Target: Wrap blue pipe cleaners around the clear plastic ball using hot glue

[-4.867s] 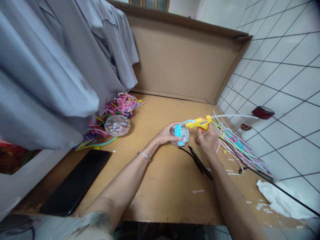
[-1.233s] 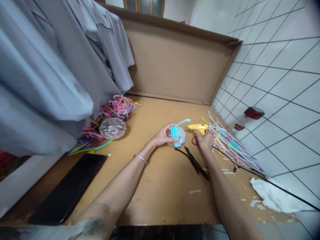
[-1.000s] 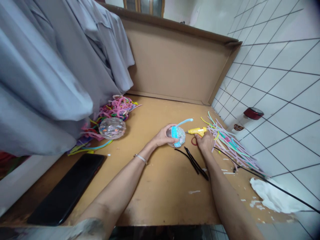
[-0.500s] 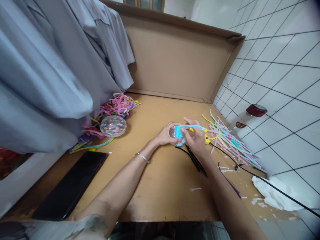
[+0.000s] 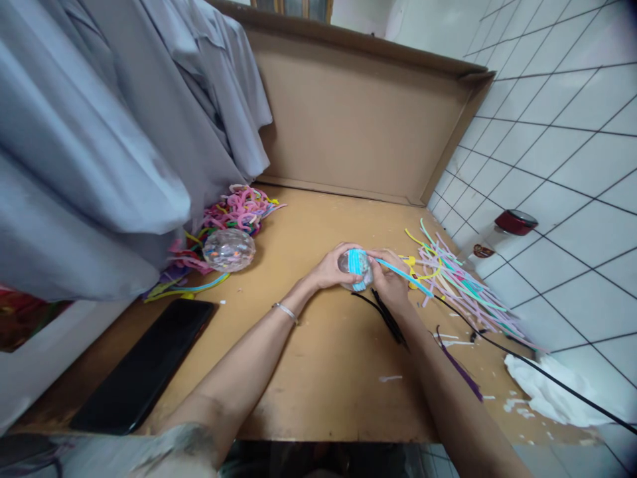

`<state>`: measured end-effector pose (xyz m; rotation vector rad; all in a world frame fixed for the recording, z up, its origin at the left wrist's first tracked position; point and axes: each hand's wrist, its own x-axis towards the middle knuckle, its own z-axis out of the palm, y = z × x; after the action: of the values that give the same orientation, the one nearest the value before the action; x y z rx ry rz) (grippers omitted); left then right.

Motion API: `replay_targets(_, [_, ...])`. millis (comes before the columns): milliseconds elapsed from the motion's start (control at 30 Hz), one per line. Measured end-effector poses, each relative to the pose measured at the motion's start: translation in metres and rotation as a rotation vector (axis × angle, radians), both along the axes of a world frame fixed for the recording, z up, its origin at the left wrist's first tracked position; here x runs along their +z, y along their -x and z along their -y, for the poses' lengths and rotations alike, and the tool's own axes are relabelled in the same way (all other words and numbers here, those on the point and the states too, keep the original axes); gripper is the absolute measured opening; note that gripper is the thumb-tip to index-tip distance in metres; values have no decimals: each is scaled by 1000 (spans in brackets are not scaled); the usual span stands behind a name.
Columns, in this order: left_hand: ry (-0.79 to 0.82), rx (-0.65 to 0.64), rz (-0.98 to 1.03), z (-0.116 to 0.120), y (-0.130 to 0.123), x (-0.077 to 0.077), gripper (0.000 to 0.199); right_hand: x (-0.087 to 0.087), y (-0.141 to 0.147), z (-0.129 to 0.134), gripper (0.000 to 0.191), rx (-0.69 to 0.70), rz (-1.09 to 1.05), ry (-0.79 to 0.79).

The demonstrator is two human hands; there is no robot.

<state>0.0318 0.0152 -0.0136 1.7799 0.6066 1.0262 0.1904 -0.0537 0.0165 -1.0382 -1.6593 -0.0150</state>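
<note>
My left hand (image 5: 331,267) is wrapped around a clear round container (image 5: 366,279) with a band of light blue pipe cleaner (image 5: 355,261) wound side by side around it. My right hand (image 5: 391,282) is closed at the container's right side, its thumb and fingers pinching the blue strip. The strip's free end (image 5: 415,284) runs over the right hand, down to the right. Just beyond that hand, partly hidden by it, lies a yellow tool, apparently a glue gun (image 5: 411,264), with a black cord (image 5: 502,346) near it.
Pastel pipe cleaners (image 5: 462,282) spread at the right by a red-lidded jar (image 5: 515,224). Black strips (image 5: 385,312) lie below my hands, white tissue (image 5: 547,392) at the lower right. Left are a clear ball (image 5: 229,250), colourful pipe cleaners (image 5: 243,209), a phone (image 5: 144,365) and hanging cloth (image 5: 124,119).
The blue strip's free end has swung from above the right hand to down across it. A yellow-and-metal tip beside the right fingers has gone from there. My left hand keeps its hold.
</note>
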Motion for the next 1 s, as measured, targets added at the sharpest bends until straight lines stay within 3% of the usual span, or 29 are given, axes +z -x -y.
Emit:
replay_targets(300, [-9, 7, -17, -1, 1, 1, 70, -6, 1, 0, 10, -55, 50, -89])
replay_targets(1000, [41, -32, 1, -4, 6, 1, 71, -14, 6, -5, 6, 57, 11, -103])
